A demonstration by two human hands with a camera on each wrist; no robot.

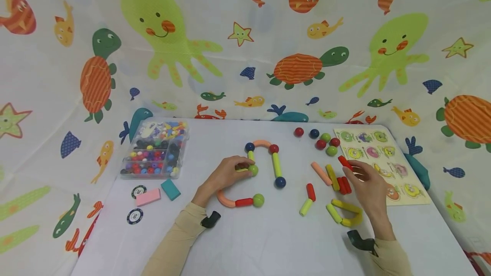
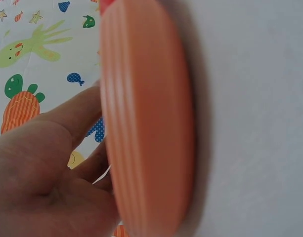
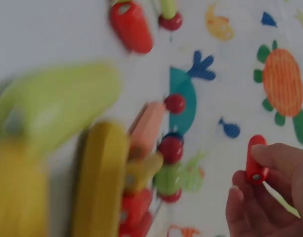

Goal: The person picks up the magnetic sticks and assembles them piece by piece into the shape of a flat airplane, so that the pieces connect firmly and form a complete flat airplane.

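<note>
My left hand (image 1: 229,176) pinches a yellow-green magnetic rod (image 1: 241,170) beside a green ball (image 1: 253,169). That ball belongs to a joined shape of rods and balls, with a curved orange rod (image 1: 262,143) at its top. Below the hand, another curved orange rod (image 2: 146,118) looms large in the left wrist view, joined to a red rod (image 1: 244,202) and a second green ball (image 1: 258,200). My right hand (image 1: 369,188) is raised over the right side, holding a short red rod (image 3: 255,160) between thumb and fingers. The left fingertips are hidden in the left wrist view.
Loose rods (image 1: 321,173) and a yellow curved piece (image 1: 354,215) lie near the right hand. Several balls (image 1: 321,144) sit farther back, beside a fruit-picture board (image 1: 412,173). At left are a compartment bead box (image 1: 153,150), pink and teal blocks (image 1: 148,197) and round chips (image 1: 135,216).
</note>
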